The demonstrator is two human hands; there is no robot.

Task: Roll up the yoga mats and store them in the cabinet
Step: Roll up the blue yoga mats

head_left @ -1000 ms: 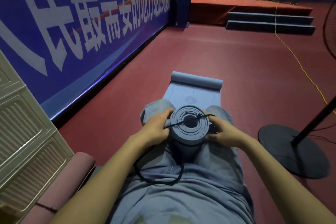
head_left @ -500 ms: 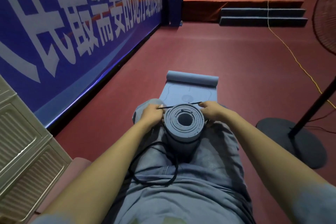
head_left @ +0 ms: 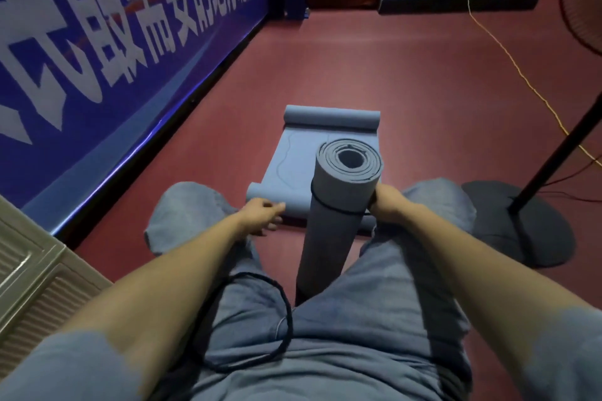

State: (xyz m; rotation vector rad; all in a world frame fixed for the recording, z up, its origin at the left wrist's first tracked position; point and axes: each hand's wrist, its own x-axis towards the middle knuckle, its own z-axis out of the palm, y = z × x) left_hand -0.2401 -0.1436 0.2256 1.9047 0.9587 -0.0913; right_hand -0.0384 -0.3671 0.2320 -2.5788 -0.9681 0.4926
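A rolled grey-blue yoga mat (head_left: 338, 205) stands upright between my knees, a thin black strap around it near the top. My right hand (head_left: 386, 205) grips the roll's right side at the strap. My left hand (head_left: 260, 218) has come off the roll and hovers at its left, fingers loosely apart, holding nothing. A second grey-blue mat (head_left: 293, 169) lies flat on the red floor beyond, curled at its far and near ends. The pale cabinet (head_left: 35, 283) stands at the lower left.
A blue banner wall (head_left: 114, 52) runs along the left. A fan's black round base (head_left: 521, 221) and slanted pole sit close on the right, with a yellow cable (head_left: 508, 55) on the floor. A black cord (head_left: 280, 296) loops on my lap. Steps and a red stage lie far ahead.
The roll has gone from my lap to standing upright between my knees. The strap has slid down from its top end around the roll. My left hand has let go.
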